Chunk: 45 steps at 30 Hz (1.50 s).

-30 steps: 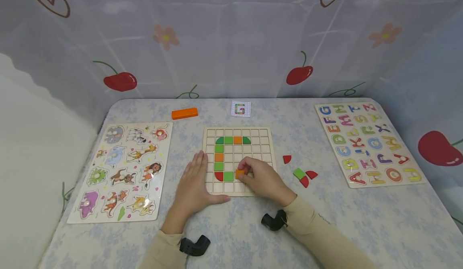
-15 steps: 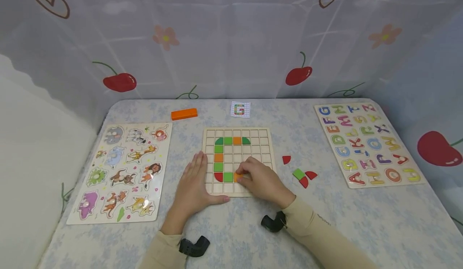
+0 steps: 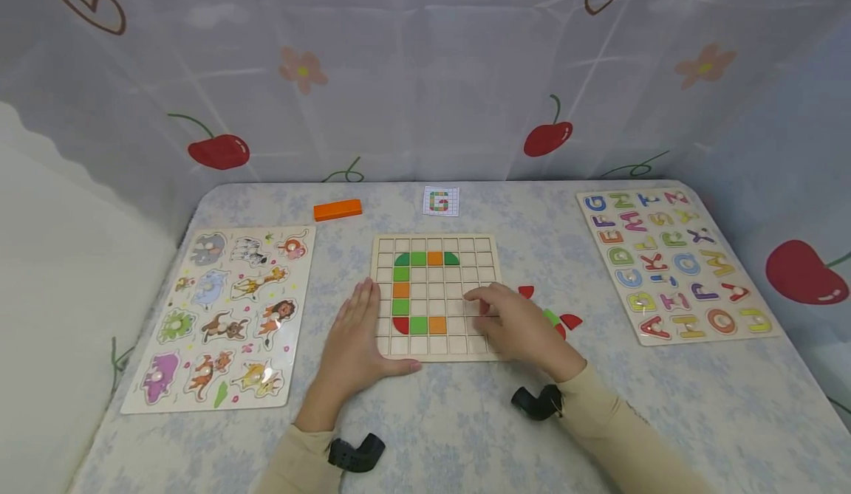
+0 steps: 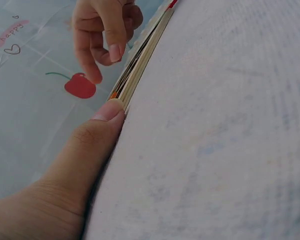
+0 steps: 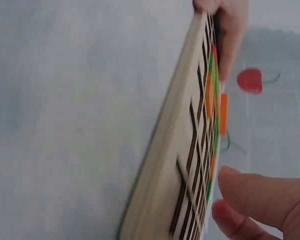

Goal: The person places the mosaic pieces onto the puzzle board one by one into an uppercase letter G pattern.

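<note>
A wooden grid board [image 3: 459, 345] lies mid-table, with green, orange and red tiles set in its cells in a C-like run. At the end of the bottom row sits an orange square tile [image 3: 437, 325]. My left hand [image 3: 352, 341] rests along the board's left side with straight fingers, its thumb against the front edge; the left wrist view shows that thumb [image 4: 85, 147] touching the rim. Above the board's right part hovers my right hand [image 3: 518, 326], fingers loosely bent. In the right wrist view, thumb and finger stand apart with nothing between them.
Right of the board lie red quarter-round pieces [image 3: 571, 322] and a green square [image 3: 551, 317], partly behind my right hand. A pattern card [image 3: 441, 201] and an orange block [image 3: 337, 210] lie behind. An animal puzzle [image 3: 222, 320] stands left, a letter puzzle [image 3: 674, 265] right.
The orange square tile went from my right fingers into the cell right of the green one. My right hand has let go and moved right. The left hand has stayed.
</note>
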Available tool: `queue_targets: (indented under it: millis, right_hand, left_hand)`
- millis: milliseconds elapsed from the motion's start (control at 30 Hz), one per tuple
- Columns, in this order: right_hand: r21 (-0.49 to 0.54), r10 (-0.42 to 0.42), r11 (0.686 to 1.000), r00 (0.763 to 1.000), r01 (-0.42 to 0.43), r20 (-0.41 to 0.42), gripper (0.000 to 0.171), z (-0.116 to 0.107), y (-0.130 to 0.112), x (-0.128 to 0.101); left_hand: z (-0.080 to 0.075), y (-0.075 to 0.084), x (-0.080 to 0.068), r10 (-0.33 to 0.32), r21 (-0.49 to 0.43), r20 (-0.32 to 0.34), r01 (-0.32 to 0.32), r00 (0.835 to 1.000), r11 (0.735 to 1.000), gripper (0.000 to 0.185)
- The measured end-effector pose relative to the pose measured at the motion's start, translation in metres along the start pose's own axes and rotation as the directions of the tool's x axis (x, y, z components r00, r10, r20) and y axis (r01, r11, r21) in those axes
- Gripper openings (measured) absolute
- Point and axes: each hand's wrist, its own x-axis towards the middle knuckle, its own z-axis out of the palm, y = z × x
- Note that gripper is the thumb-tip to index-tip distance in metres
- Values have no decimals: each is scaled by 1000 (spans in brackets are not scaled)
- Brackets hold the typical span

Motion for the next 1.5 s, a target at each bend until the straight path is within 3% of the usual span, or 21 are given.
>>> queue_targets:
  millis: [267,467,800,1100,1367,1500]
  right_hand:
    - [-119,101,986,986,-117,-129,44,-30,43,1]
    - [-118,155,978,980,-170,-128,33,-37,57,-1]
    - [-47,150,987,983,-156,-102,14,-37,64,2]
    - [146,101,985,993,-91,-59,13,-28,38,8]
    - [216,-10,976,997,-8,83,12,-6,6,13]
    - [205,-47,979,993,23,110,10,3,-4,15]
  left_hand:
    - [0,-1,0,8,7,-6,-8,1000,1000,144]
    - [0,-1,0,7,6,-2,-7,1000,1000,145]
    - [-1,-1,0,2,5,3,-2,1000,1000,145]
    - [-2,0,-1,0,-6,4,0,1000,1000,145]
    - [-1,0,0,0,-2,8,0,1000,1000,145]
    - [-1,0,0,1,-4,5,-1,1000,1000,145]
